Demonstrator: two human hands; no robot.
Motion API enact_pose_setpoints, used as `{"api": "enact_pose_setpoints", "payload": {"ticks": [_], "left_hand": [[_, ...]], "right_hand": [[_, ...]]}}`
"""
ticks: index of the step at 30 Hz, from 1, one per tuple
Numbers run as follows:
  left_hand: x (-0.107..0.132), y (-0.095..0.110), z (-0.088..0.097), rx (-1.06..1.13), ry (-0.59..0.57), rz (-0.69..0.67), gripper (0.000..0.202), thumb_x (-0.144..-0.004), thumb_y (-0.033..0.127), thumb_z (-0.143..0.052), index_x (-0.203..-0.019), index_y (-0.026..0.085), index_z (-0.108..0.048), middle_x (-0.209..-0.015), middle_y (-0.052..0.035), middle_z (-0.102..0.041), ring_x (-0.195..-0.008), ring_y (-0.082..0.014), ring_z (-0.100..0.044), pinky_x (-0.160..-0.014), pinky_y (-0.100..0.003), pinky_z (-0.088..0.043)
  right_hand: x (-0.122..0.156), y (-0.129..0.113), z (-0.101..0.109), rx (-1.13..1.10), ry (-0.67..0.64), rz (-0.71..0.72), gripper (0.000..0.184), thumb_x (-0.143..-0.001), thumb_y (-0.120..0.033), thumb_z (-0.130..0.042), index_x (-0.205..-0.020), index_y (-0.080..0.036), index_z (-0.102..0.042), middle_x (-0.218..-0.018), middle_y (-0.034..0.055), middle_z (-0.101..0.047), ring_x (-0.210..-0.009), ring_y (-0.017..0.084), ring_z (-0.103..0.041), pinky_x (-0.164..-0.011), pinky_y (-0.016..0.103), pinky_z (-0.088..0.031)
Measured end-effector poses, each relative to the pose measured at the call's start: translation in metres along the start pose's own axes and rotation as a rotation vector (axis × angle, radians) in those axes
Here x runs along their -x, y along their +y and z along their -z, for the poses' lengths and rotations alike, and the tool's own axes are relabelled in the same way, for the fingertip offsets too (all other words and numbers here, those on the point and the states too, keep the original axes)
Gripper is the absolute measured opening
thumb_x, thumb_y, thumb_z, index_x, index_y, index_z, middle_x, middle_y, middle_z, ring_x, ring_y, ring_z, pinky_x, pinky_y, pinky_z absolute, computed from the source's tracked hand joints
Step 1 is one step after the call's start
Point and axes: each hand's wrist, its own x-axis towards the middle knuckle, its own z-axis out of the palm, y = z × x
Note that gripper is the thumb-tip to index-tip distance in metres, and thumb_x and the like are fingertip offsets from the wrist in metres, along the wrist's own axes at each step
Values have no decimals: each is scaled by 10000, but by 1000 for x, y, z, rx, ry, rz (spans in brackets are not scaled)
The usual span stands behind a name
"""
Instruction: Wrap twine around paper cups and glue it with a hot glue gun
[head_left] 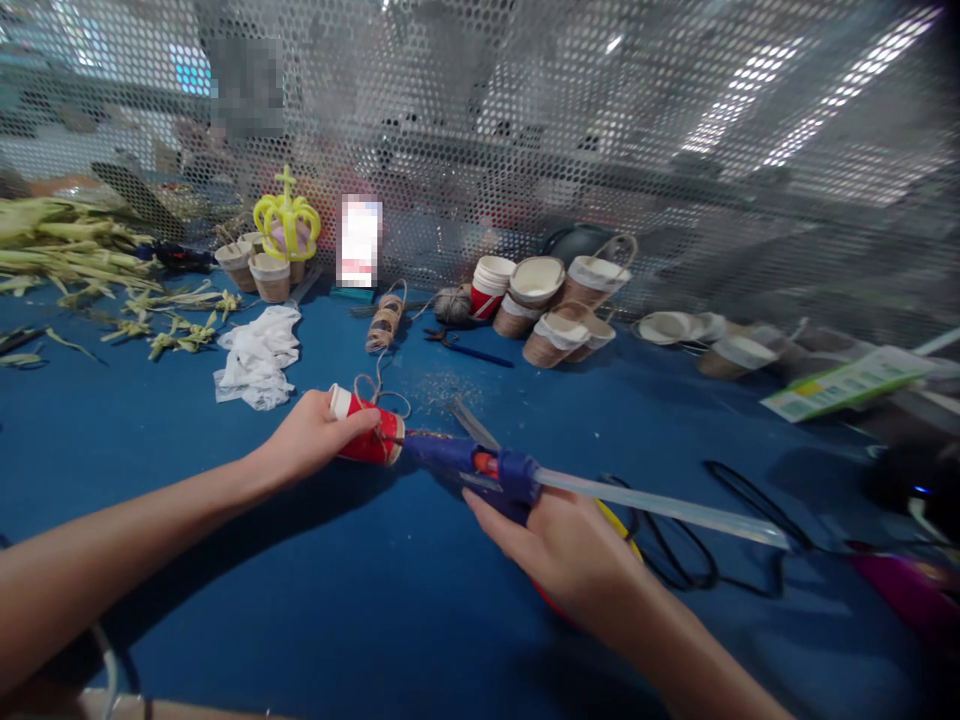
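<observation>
My left hand (319, 432) is closed around a red and white paper cup (384, 447), which lies on its side in the air with its base toward the right. Brown twine (381, 372) runs from the cup back to a wound bundle of twine (385, 322). In my right hand (562, 535) is a blue glue gun (457, 458), its nozzle at the base end of the cup. A long clear glue stick (660, 508) juts out of the gun's rear. Whether the nozzle touches the cup I cannot tell.
Twine-wrapped cups (536, 285) stand at the back, with pliers (469, 348) before them. A crumpled white cloth (259, 358), a yellow crown (286, 225) and pale dried husks (60, 235) are at left. A black cable (686, 565) loops at right. Perforated metal mesh (450, 130) closes off the back.
</observation>
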Motion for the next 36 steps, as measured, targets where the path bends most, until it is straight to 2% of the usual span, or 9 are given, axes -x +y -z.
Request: {"api": "enact_pose_setpoints", "payload": {"ticks": [6,11,17,22,26,30,33,36], "left_hand": [[-2,-2,0,105,-16,14,240,-704,337,-563,-696,127,-678,-681,-88,-716,-604,-166,-631,-551,-242,-451],[-1,-2,0,156,-41,-1,204,-718,300,-560,-634,155,-678,-623,-57,-705,-547,-131,-609,-527,-220,-432],[-3,-6,2,67,-1,-28,243,-705,335,-568,-594,136,-653,-573,-44,-671,-488,-110,-547,-471,-209,-383],[-4,-10,2,3,50,-54,272,-686,377,-576,-580,133,-630,-504,-18,-618,-426,-98,-482,-415,-211,-331],[-4,-8,1,68,0,-18,241,-700,347,-562,-651,129,-653,-611,-60,-683,-526,-136,-581,-500,-227,-416],[-4,-7,0,129,-41,8,260,-710,350,-553,-718,115,-665,-689,-95,-711,-638,-182,-639,-588,-260,-463],[-4,-7,1,109,-24,-14,228,-713,331,-553,-669,133,-657,-637,-64,-700,-561,-146,-610,-527,-227,-436],[-3,-6,1,25,33,-65,231,-703,325,-564,-574,143,-626,-512,-17,-643,-435,-99,-512,-419,-194,-339]], "right_hand": [[2,2,-1,4,-37,47,161,-762,-250,-454,-780,-181,-599,-529,12,-567,-491,161,-542,-445,254,-363],[3,5,-4,24,-37,121,171,-792,-249,-429,-790,-181,-586,-621,47,-596,-566,179,-563,-515,273,-408],[3,3,-2,49,-79,140,181,-786,-229,-419,-764,-177,-591,-567,34,-563,-526,169,-538,-523,273,-418],[4,2,-2,37,-61,115,185,-769,-236,-431,-772,-174,-606,-537,28,-555,-513,174,-539,-481,272,-398],[2,1,-1,0,-32,42,149,-747,-240,-468,-742,-206,-613,-493,11,-547,-519,178,-560,-441,257,-371],[1,-1,0,-6,4,26,149,-745,-270,-478,-754,-214,-616,-504,15,-561,-557,190,-585,-435,255,-362],[1,0,0,-6,-13,18,156,-745,-277,-476,-770,-210,-615,-492,6,-552,-564,184,-585,-423,247,-352],[1,1,0,-11,-37,24,156,-733,-274,-483,-780,-205,-615,-483,-4,-544,-552,178,-578,-415,246,-349]]}}
